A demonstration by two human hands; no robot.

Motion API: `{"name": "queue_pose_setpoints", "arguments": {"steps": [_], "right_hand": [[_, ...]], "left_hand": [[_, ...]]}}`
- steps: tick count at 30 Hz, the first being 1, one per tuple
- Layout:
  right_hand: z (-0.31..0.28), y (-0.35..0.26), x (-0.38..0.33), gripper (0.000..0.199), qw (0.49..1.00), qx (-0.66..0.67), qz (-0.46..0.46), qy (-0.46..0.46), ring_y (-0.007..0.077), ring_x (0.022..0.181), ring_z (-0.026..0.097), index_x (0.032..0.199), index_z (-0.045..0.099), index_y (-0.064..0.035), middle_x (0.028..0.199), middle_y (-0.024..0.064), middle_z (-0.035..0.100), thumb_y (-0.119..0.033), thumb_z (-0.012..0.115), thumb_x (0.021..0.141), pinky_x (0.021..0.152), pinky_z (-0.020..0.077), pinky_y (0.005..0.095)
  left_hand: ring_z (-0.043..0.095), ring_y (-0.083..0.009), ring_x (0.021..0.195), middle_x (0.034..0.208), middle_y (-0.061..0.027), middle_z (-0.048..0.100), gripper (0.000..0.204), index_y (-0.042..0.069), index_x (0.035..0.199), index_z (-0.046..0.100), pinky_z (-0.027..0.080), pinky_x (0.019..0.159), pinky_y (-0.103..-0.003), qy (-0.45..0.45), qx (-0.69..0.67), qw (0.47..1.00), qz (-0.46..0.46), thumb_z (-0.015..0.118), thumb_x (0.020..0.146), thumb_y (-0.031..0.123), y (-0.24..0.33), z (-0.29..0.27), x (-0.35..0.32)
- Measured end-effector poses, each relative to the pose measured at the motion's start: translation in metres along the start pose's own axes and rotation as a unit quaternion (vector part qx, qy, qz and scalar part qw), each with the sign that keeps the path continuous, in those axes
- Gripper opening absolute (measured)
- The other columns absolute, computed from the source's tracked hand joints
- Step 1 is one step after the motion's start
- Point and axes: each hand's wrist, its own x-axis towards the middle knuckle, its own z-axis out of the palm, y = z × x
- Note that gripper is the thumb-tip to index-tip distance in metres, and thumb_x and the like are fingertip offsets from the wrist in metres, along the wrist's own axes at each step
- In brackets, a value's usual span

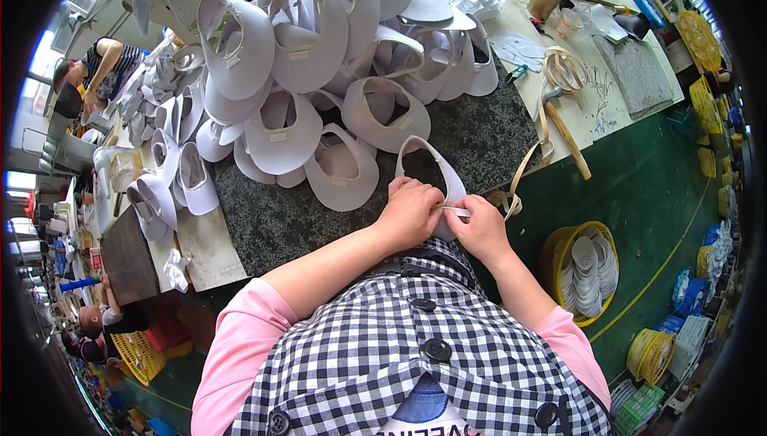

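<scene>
A white shoe upper [452, 180] stands at the near edge of the dark speckled slab, in front of my body. My left hand [411, 212] is closed on its near left side, fingers bent over the edge. With thumb and forefinger my right hand [482, 230] pinches a narrow pale strip [458, 212] against the upper's near end. Both hands' fingertips almost meet there. Just beyond, a large heap of similar white uppers [342, 166] covers much of the slab, many with a small pale tab at one end.
A coil of beige tape [564, 69] lies at the right, its loose length hanging toward my right hand. Beside it, a wooden-handled hammer [569, 140] juts past the table edge. A yellow basket [551, 264] of white pieces stands on the green floor. Co-workers sit at the left.
</scene>
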Motion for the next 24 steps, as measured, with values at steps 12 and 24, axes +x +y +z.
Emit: {"name": "queue_pose_setpoints", "arguments": {"steps": [12, 24], "right_hand": [[-0.021, 0.023, 0.023, 0.013, 0.975, -0.011, 0.027, 0.219, 0.0315, 0.067, 0.063, 0.079, 0.055, -0.005, 0.073, 0.0135, 0.063, -0.015, 0.064, 0.082, 0.061, 0.0498, 0.0399], [-0.011, 0.009, 0.006, 0.015, 0.985, 0.083, -0.035, 0.146, 0.0281, 0.072, 0.06, 0.086, 0.063, -0.0029, 0.081, 0.0117, 0.06, -0.017, 0.069, 0.086, 0.065, 0.0473, 0.0363]], "left_hand": [[0.059, -0.0282, 0.09, 0.083, -0.0086, 0.062, 0.01, 0.007, 0.084, 0.06, 0.035, 0.096, -0.047, 0.036, 0.015, 0.997, -0.06, 0.062, 0.079, 0.015, 0.003, -0.021, -0.005], [0.059, -0.0179, 0.093, 0.088, 0.0004, 0.058, 0.012, 0.016, 0.092, 0.06, 0.024, 0.102, -0.045, 0.38, 0.359, 0.842, 0.13, 0.063, 0.08, 0.016, 0.034, -0.201, 0.099]]}}
